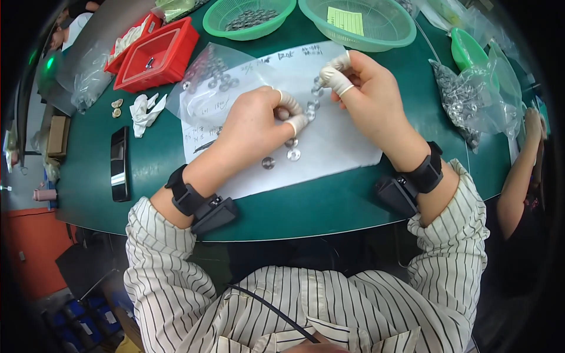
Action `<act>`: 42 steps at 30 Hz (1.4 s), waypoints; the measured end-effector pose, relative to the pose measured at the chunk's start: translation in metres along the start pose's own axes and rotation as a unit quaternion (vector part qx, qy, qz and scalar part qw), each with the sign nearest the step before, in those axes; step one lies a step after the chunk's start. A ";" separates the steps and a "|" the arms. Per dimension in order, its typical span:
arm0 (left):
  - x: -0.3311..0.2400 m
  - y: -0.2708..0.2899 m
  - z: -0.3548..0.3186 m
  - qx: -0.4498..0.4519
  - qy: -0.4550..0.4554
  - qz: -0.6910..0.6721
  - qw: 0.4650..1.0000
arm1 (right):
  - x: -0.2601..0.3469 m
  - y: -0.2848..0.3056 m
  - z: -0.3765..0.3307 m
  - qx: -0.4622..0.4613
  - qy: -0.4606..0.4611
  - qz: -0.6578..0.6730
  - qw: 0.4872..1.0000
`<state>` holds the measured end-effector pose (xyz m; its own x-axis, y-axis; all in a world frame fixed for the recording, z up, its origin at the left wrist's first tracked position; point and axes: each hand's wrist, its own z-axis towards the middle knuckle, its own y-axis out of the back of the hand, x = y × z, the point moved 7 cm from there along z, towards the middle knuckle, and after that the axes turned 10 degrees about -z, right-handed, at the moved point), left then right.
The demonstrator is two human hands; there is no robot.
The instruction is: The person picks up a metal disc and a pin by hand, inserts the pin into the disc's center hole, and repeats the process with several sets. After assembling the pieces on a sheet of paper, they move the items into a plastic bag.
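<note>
My left hand (256, 120) is bent over a white sheet of paper (338, 138), thumb and forefinger in white finger cots closing on a small metal washer (311, 109). To its right, my right hand (376, 94) pinches with thumb and forefinger, also in white cots, at another shiny washer (318, 88). These washers form a short line between the two hands; whether they are joined cannot be told. Below my left fingers, loose washers (293, 154) lie on the paper, one of them darker (268, 163). The remaining fingers of both hands are curled and partly hidden.
A clear bag of washers (220, 73) lies left of the paper. Beyond are a red bin (158, 56), a green basket of discs (250, 25) and a pale green basket (359, 41). A phone (119, 165) lies left; bagged metal parts (462, 103) lie right, near another person's arm (521, 170).
</note>
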<state>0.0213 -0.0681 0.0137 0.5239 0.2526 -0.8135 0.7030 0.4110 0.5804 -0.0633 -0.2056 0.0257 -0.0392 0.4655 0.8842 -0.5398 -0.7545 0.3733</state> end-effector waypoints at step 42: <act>-0.004 0.017 -0.009 0.139 -0.054 0.005 0.989 | -0.026 -0.024 -0.009 0.071 -0.190 0.023 0.979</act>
<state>0.0271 -0.0543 0.0263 0.5697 0.1547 -0.8072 0.7943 0.1486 0.5891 -0.0573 -0.1951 -0.0087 0.2693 0.2434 0.9318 -0.4217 -0.8401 0.3413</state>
